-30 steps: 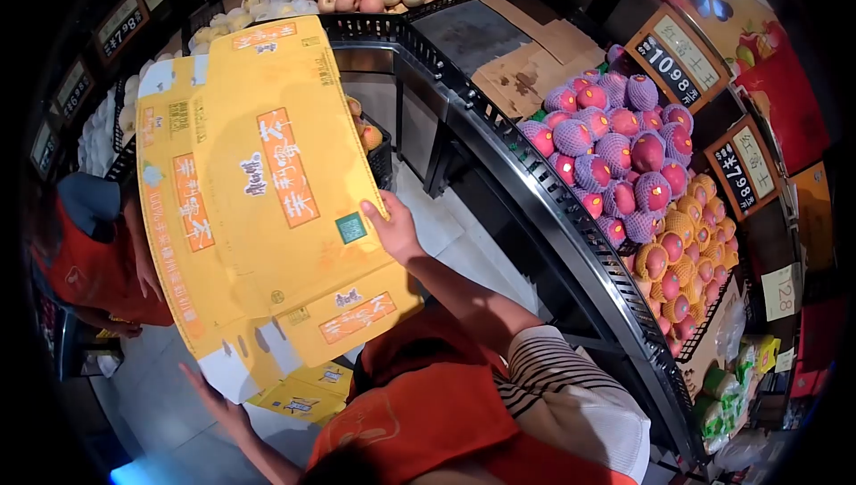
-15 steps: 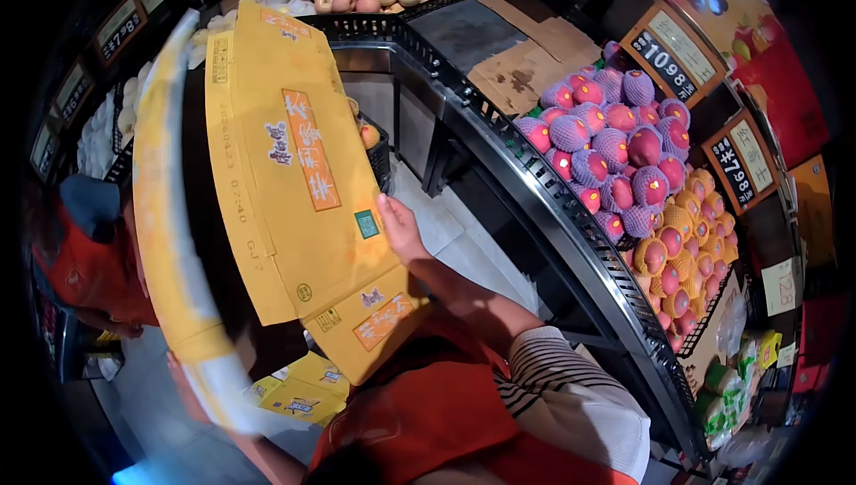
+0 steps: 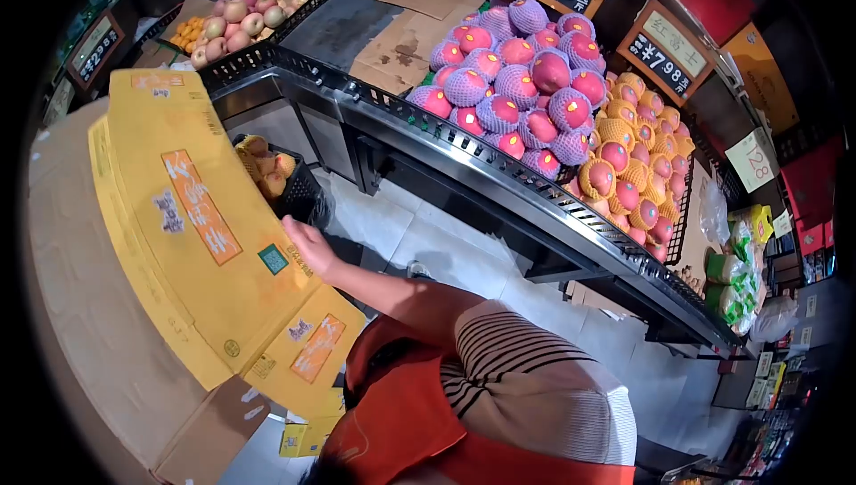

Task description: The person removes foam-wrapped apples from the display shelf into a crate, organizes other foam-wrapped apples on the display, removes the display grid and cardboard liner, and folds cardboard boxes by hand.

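A flattened yellow cardboard box (image 3: 192, 217) with orange printed labels and a green square code fills the left of the view. My right hand (image 3: 310, 251) is closed on its right edge, with part of the fingers hidden by the cardboard. Behind and left of it is a plain brown cardboard sheet (image 3: 85, 280), tilted with it; whether the two are joined I cannot tell. My left hand is out of view.
Along the right runs a metal-edged display stand (image 3: 499, 186) with apples in purple nets (image 3: 517, 84) and yellow nets (image 3: 635, 160). Bare apples (image 3: 236, 26) lie at the back. A dark crate (image 3: 303, 195) of fruit stands below, and another yellow box (image 3: 308, 436) lies low down.
The view has swung to the right. The yellow cardboard now sits lower and farther left, and the brown sheet's broad face shows. My left hand and another person in red have left the view.
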Tool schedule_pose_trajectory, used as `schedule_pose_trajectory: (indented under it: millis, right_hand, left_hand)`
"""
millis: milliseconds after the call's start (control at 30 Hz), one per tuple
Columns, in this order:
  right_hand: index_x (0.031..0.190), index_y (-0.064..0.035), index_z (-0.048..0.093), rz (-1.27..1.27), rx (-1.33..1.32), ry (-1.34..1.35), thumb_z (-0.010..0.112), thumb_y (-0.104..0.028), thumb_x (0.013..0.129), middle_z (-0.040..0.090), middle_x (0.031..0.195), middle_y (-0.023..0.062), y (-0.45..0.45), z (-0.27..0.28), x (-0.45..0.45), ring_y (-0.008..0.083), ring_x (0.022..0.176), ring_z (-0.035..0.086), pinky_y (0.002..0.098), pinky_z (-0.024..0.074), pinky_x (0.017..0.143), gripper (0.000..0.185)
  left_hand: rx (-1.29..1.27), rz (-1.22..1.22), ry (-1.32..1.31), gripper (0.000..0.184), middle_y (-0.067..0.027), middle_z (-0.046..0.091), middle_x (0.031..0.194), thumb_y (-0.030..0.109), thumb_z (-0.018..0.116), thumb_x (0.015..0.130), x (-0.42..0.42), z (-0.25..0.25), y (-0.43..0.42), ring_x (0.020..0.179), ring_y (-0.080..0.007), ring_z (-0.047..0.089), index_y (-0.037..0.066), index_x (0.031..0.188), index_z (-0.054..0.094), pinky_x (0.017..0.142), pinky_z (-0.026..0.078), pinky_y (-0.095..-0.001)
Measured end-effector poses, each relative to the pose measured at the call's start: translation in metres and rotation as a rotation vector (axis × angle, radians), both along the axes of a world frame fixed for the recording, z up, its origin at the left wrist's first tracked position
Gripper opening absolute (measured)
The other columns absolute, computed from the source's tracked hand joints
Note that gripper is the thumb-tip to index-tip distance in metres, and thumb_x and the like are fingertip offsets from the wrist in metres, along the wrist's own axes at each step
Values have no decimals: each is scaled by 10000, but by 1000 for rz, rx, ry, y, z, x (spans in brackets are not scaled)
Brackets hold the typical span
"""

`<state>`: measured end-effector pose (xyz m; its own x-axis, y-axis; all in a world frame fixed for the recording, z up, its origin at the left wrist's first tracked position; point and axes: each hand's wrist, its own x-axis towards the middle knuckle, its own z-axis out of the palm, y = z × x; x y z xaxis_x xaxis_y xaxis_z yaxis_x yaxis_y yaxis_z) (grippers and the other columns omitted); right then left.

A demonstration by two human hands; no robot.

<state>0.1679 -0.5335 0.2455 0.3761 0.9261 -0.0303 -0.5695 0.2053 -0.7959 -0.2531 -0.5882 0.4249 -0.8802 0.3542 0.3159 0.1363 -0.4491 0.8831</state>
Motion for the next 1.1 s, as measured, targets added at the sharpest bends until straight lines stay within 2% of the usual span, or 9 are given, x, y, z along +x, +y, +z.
schedule_pose_trajectory:
  millis: [100, 233, 433, 567, 633, 733, 800, 933, 1100]
  right_hand:
    - [1289, -38, 411, 4, 58, -295, 349, -537, 925, 482, 1213, 47, 17, -5, -3, 102, 1101, 423, 282, 376, 906, 621]
    - [1424, -102, 201, 464, -207, -120, 230, -792, 769, 283, 1427, 91, -14, 41, 17, 257, 1297, 284, 405, 231, 1048, 953]
    - [1441, -274, 123, 645, -163, 143, 126, -849, 695, 44, 1499, 147, -45, 33, 62, 358, 1359, 108, 560, 119, 1046, 942]
    - [1438, -120, 144, 763, 259, 212, 258, -745, 792, 336, 1381, 88, -57, 36, 92, 189, 1218, 376, 365, 317, 979, 906]
    - [1421, -74, 186, 759, 63, -3, 421, -604, 849, 489, 1200, 32, -63, 30, 96, 106, 1087, 454, 266, 360, 908, 815]
    - [1331, -11, 352, 565, -188, -629, 624, -314, 852, 450, 1290, 101, -51, 94, 69, 140, 1185, 410, 270, 335, 963, 629]
    - [1252, -13, 437, 664, -342, -417, 599, -287, 873, 541, 1179, 77, -35, 89, 59, 122, 1070, 505, 269, 404, 879, 495]
    - [1249, -9, 439, 814, -273, -456, 555, -97, 885, 570, 1149, 71, -14, 65, 49, 126, 1042, 531, 259, 408, 889, 392]
    - [1280, 5, 413, 860, -224, -540, 556, -32, 842, 501, 1256, 84, -14, 66, 46, 153, 1175, 443, 289, 327, 991, 461]
  left_hand:
    - [13, -17, 34, 755, -205, 490, 1234, 539, 480, 854, 4, 22, 3, 1066, -266, 507, -81, 1275, 395, 984, 347, -396]
    - [-20, -114, 5, 736, -169, 473, 1273, 568, 374, 876, 21, 36, 8, 1126, -255, 473, -46, 1279, 415, 995, 347, -385]
    - [-70, -164, -188, 724, -126, 467, 1305, 594, 272, 903, 56, 60, -3, 1178, -245, 451, -1, 1277, 448, 996, 359, -377]
    - [-32, -13, -80, 637, -107, 517, 1205, 569, 358, 894, 52, 61, -9, 1087, -246, 497, 65, 1278, 425, 939, 409, -417]
    - [-22, -33, -133, 489, -106, 465, 1219, 445, 381, 930, 27, 53, -16, 1065, -243, 480, 102, 1278, 381, 907, 425, -397]
    - [-29, 89, 295, 420, -96, 458, 1210, 293, 458, 934, 20, 34, -18, 973, -216, 502, 147, 1307, 332, 819, 465, -352]
    - [242, -565, 82, 475, -62, 556, 1070, 398, 481, 917, -44, 9, -44, 766, -145, 558, 119, 1287, 378, 667, 495, -273]
    - [326, -460, 42, 471, -29, 574, 1053, 474, 446, 908, -8, 31, -47, 615, -106, 526, 120, 1219, 466, 460, 435, -188]
    - [357, -340, 100, 537, -46, 575, 1110, 478, 439, 909, -25, 32, -84, 541, -73, 528, 96, 1285, 416, 455, 453, -154]
